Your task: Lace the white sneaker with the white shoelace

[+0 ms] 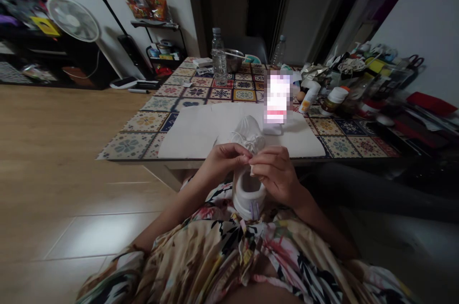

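Observation:
A white sneaker rests heel-down on my lap, its toe leaning on the table's near edge. My left hand is closed in a pinch on the white laces at the top of the shoe. My right hand is closed on the laces too, fingers curled beside the tongue. The two hands almost touch over the shoe's opening. A white paper sheet lies on the table under the toe.
The patterned tiled table holds a propped phone, a water bottle, a metal bowl and a clutter of bottles and jars at right. A fan and a stick vacuum stand at left over wood floor.

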Demonstrator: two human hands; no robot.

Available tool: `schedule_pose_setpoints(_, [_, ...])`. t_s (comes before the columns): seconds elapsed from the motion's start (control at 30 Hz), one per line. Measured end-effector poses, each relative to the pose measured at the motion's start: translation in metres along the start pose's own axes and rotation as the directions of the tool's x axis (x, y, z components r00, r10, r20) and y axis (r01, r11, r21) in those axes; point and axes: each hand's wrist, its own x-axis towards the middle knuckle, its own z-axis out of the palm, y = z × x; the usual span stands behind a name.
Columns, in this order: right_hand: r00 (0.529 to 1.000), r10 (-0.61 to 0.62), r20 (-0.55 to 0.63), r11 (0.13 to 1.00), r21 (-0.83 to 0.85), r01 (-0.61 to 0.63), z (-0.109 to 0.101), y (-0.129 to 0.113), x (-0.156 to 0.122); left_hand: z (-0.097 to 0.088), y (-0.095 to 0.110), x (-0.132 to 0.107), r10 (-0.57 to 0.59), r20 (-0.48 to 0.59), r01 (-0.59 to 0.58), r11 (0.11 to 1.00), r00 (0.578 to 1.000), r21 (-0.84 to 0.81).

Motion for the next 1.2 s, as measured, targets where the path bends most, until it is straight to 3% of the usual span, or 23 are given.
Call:
schedule_pose_setpoints(0.17, [0.996,0.040,0.081,0.954,0.293,-0.062,0.003,0.003,0.000,-0.006,-0.004,0.011,0.065,-0.091,-0.059,0.996,0.994,0.068])
schedule_pose_setpoints(0.43, [0.998,0.031,0.045,0.884,0.465,-0.049,0.004,0.004,0.002,-0.007,-0.013,0.016,0.164,-0.115,-0.138,0.969,0.980,0.205])
schedule_pose_setpoints(0.5, [0.998,0.052,0.045,0.899,0.432,-0.066,0.001,0.003,0.001,-0.011,-0.014,0.014,0.184,-0.077,-0.162,0.960,0.980,0.229])
schedule_pose_setpoints(0.63, [0.981,0.184,0.063,0.962,0.193,-0.193,-0.003,0.002,0.001,-0.022,-0.014,0.008,0.268,0.006,-0.260,0.928,0.963,0.268])
schedule_pose_setpoints(0.73, [0.960,0.266,0.092,0.959,0.072,-0.273,-0.006,-0.002,0.002,-0.029,-0.009,0.001,0.307,0.228,-0.373,0.852,0.924,0.366])
schedule_pose_setpoints(0.8, [0.959,0.258,0.118,0.951,0.144,-0.273,-0.013,-0.009,0.004,-0.030,-0.004,-0.004,0.291,0.368,-0.440,0.785,0.883,0.436])
schedule_pose_setpoints(0.87, [0.972,0.146,0.182,0.883,0.420,-0.211,-0.024,-0.017,0.005,-0.029,0.000,-0.008,0.283,0.408,-0.466,0.748,0.868,0.472])
schedule_pose_setpoints(0.93, [0.974,-0.055,0.221,0.671,0.730,-0.128,-0.038,-0.024,0.005,-0.026,0.002,-0.011,0.282,0.403,-0.463,0.745,0.871,0.480])
schedule_pose_setpoints(1.0, [0.973,-0.056,0.223,0.567,0.810,-0.153,-0.047,-0.025,0.003,-0.022,0.003,-0.012,0.282,0.397,-0.461,0.743,0.873,0.486])
schedule_pose_setpoints(1.07, [0.963,0.132,0.237,0.630,0.730,-0.266,-0.048,-0.018,0.000,-0.019,0.003,-0.014,0.275,0.412,-0.466,0.736,0.869,0.492])
schedule_pose_setpoints(1.13, [0.921,0.327,0.212,0.738,0.551,-0.389,-0.041,-0.007,-0.002,-0.016,0.003,-0.015,0.272,0.439,-0.481,0.729,0.856,0.487])
schedule_pose_setpoints(1.2, [0.903,0.384,0.191,0.824,0.372,-0.429,-0.030,0.004,-0.004,-0.014,0.004,-0.016,0.269,0.476,-0.500,0.729,0.838,0.468])
